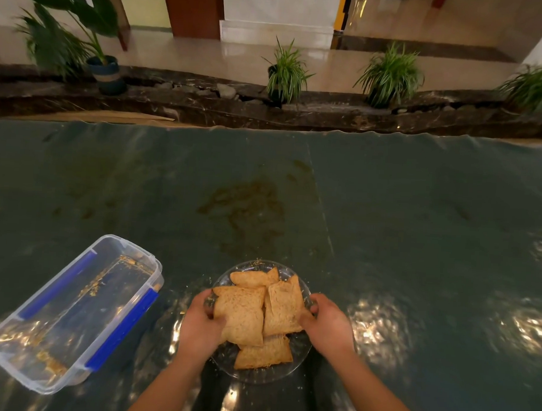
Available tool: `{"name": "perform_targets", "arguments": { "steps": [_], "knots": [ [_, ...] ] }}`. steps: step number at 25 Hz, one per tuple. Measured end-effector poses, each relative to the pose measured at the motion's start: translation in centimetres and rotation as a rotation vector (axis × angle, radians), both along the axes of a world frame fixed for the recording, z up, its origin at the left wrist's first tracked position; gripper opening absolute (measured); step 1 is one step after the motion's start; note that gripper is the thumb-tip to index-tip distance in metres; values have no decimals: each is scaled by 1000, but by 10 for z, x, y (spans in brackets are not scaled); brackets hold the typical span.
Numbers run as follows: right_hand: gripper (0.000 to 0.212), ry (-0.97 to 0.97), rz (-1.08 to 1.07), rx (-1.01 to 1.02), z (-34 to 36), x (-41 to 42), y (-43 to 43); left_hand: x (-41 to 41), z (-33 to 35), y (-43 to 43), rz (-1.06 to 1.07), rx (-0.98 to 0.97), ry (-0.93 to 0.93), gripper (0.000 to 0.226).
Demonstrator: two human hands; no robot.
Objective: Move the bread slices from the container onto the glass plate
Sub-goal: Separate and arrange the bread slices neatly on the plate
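Note:
A round glass plate (257, 375) sits near the table's front edge with several toasted bread slices (243, 313) piled on it. My left hand (201, 323) grips the plate's left rim, thumb resting on the nearest slice. My right hand (328, 324) grips the right rim, fingers touching another slice (282, 308). To the left lies a clear plastic container (72, 314) with blue clips, holding only crumbs.
The table is covered by a dark green shiny cloth (387, 226) with a brownish stain (248, 204) beyond the plate. Crumbs lie around the plate. Potted plants (285, 72) line a stone ledge past the table's far edge.

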State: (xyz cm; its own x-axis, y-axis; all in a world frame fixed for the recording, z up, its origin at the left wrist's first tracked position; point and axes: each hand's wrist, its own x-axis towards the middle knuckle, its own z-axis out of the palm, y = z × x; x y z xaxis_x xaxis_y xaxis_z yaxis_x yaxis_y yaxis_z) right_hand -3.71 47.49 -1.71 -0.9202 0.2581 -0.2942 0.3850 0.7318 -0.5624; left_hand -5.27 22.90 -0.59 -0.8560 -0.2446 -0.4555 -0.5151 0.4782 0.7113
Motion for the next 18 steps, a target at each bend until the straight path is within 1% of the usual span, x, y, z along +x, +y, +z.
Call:
{"name": "perform_targets", "arguments": {
  "steps": [2,5,8,10,12,15,16,18],
  "knots": [
    [40,-45,16,23,2,-3,1,3,-1,0,18,15,8,68],
    [42,-94,41,55,5,-3,-1,6,-3,1,14,2,-10,66],
    [42,-94,37,25,3,0,0,5,-3,4,0,-12,-28,68],
    [44,-89,34,-33,4,1,3,5,-3,6,-3,-24,-37,71],
    [49,-71,-35,-179,5,0,5,4,-3,6,-7,-30,-44,73],
    [61,-41,-338,-557,5,0,-1,2,-4,6,5,-24,-48,72],
    [64,-28,-400,-633,3,1,-5,2,-3,6,13,-16,-47,71],
    [63,-7,-415,-685,-2,3,-10,2,-3,5,38,7,-45,71]
  ]
}}
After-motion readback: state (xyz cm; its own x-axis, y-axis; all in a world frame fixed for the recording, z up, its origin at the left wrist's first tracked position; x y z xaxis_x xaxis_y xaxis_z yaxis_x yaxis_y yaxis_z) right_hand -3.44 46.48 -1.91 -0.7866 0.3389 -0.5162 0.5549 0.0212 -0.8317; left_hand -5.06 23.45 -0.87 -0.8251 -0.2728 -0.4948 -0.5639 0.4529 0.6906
